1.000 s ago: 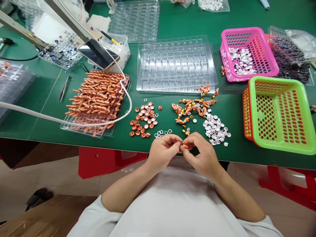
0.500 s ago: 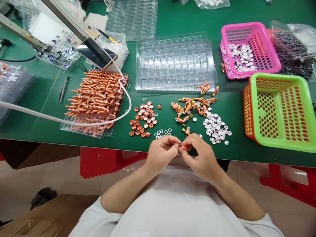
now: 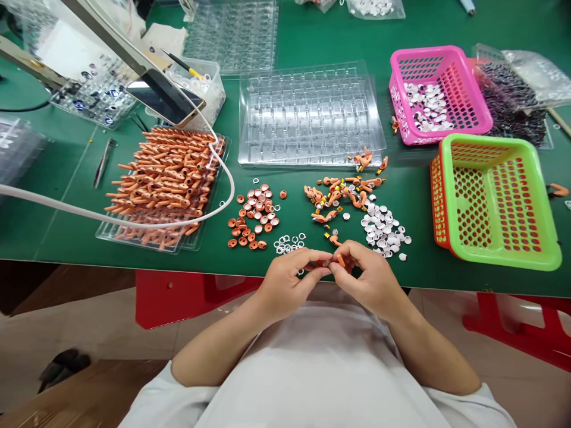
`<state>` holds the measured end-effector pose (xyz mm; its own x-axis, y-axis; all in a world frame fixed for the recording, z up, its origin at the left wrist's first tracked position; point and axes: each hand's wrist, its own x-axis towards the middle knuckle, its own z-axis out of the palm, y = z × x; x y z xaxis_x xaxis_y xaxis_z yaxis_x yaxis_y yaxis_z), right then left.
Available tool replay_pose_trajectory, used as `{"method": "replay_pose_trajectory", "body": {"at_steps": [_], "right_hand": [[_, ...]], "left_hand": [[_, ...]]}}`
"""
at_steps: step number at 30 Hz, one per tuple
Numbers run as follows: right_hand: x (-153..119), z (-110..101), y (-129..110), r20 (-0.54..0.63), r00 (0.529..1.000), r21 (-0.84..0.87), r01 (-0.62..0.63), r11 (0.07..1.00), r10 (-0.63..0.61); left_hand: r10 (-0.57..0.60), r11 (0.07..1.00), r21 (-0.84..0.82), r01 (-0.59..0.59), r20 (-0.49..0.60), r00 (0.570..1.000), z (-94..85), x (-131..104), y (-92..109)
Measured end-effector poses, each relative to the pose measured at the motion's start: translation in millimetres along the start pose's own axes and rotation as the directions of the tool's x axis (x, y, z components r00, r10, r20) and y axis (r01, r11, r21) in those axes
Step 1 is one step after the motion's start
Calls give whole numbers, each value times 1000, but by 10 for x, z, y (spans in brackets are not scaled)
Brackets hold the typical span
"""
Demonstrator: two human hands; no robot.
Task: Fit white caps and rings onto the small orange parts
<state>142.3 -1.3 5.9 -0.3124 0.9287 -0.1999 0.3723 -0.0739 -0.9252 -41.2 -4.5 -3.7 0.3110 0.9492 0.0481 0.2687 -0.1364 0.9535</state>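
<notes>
Lying on the green table [image 3: 405,178], orange cups [image 3: 257,214] and white rings [image 3: 289,243] are spread at left. At the near edge, a small orange piece [image 3: 341,260] is pinched at its dark end by the left hand's [image 3: 283,282] fingertips and clamped by the right hand's [image 3: 372,279]. White caps [image 3: 383,227] are scattered farther right, before a green basket [image 3: 499,258].

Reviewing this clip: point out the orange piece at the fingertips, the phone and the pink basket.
Orange piece [image 3: 341,260]: head view, its end showing by the right hand's fingers.
Phone [image 3: 166,107]: head view, dark glossy face.
Pink basket [image 3: 486,123]: head view, rim's near right corner.
</notes>
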Motion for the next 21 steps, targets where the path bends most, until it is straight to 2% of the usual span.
{"method": "replay_pose_trajectory", "body": {"at_steps": [4,7,21], "right_hand": [[14,-14,-17,15,1000,-35,13,999,-13],[27,-8,-17,9,999,-91,31,995,-31],[97,37,-63,-13,999,-55,-38,998,37]], "left_hand": [[201,967,163,-194,-29,979,33,-8,-51],[298,926,250,-283,-24,954,55,-20,-80],[377,855,393,-337,-26,926,104,-46,-115]]}}
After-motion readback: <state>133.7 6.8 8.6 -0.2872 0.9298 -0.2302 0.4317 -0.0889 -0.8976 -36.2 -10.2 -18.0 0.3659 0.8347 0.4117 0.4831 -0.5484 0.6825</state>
